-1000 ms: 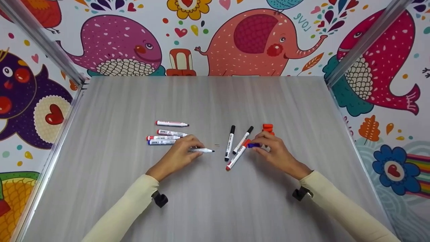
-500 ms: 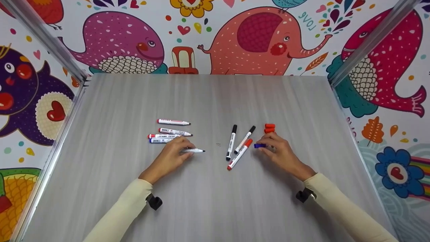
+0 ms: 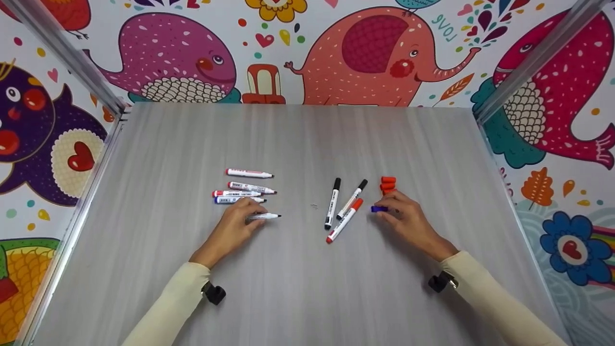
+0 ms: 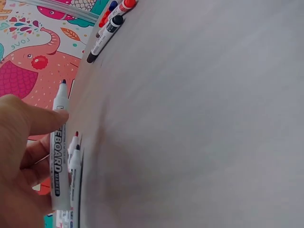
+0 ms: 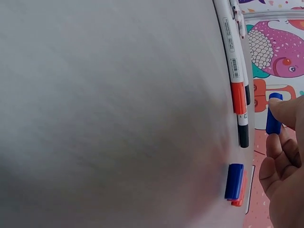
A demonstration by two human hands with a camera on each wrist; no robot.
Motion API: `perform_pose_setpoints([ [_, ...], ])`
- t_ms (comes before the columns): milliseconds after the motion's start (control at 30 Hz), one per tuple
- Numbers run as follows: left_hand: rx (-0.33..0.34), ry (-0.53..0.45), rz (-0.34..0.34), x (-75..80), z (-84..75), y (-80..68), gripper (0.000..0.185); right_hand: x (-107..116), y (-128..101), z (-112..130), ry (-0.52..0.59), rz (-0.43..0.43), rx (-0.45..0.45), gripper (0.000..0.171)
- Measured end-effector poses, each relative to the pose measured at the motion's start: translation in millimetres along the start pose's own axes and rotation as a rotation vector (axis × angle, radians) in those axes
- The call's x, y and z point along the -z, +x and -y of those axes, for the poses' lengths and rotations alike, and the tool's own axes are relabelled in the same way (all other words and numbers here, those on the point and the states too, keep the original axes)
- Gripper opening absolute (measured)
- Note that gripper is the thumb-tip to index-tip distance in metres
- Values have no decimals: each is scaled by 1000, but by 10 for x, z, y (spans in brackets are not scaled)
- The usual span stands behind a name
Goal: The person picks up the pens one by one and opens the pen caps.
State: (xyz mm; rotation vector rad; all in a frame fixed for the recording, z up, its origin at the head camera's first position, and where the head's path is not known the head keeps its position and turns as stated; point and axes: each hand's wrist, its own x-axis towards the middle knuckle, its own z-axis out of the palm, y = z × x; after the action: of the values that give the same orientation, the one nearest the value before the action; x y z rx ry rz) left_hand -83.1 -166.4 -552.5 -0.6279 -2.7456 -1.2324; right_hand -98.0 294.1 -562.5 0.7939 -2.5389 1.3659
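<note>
My left hand (image 3: pixel 229 226) grips an uncapped whiteboard marker (image 4: pixel 59 161) with a white barrel and a dark tip, pointing right in the head view. Just beyond that hand lie several uncapped markers (image 3: pixel 250 173), side by side with tips to the right. My right hand (image 3: pixel 412 218) pinches a blue cap (image 5: pixel 274 114) between thumb and fingers. Beneath that hand, a second blue cap (image 5: pixel 234 182) rests on the table, hidden in the head view. Red caps (image 3: pixel 388 180) lie just past the right fingers.
Between the hands lie capped markers: a black one (image 3: pixel 332 203), another black one (image 3: pixel 352 199) and a red one (image 3: pixel 344 221). Small dark marks (image 3: pixel 313 206) show on the grey wood-grain table (image 3: pixel 288 288). Walls printed with cartoon animals border the table.
My left hand has moved left with its marker, towards the uncapped markers. My right hand has shifted slightly right with the blue cap, and the head view has shifted a little.
</note>
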Motion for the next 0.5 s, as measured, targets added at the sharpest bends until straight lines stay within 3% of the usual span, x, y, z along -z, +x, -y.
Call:
perform_pose_setpoints([
  [500,65,12,-42,53,150,-91,19,63,-131,-92,23,-34,-12,34],
])
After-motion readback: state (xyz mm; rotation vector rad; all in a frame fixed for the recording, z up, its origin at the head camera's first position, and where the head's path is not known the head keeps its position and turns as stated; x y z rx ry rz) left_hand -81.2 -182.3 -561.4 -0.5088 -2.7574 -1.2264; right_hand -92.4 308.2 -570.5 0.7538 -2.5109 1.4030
